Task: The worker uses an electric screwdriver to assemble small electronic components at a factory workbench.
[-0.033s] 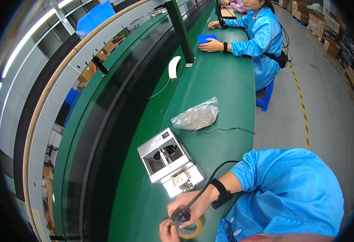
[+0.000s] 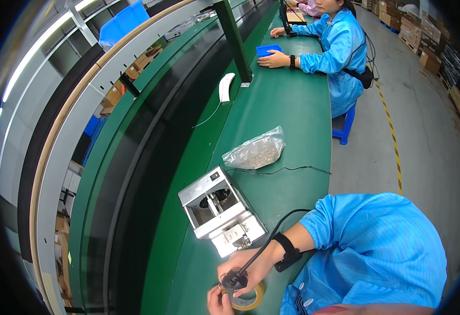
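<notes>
Green bench [image 2: 287,115] — tape roll [image 2: 252,300] (under fingers [image 2: 230,269])

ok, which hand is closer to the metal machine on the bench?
Right. The right hand sits just below the metal machine, holding a black round part. The left hand is lower, by the tape roll.

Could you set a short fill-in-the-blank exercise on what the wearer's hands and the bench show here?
1. The right hand wears a ____ wrist strap.
2. The left hand touches a roll of ____.
3. The silver machine sits on a ____ bench.
4. Beyond the machine lies a clear ____ of small parts.

Missing words: black; tape; green; bag
</notes>
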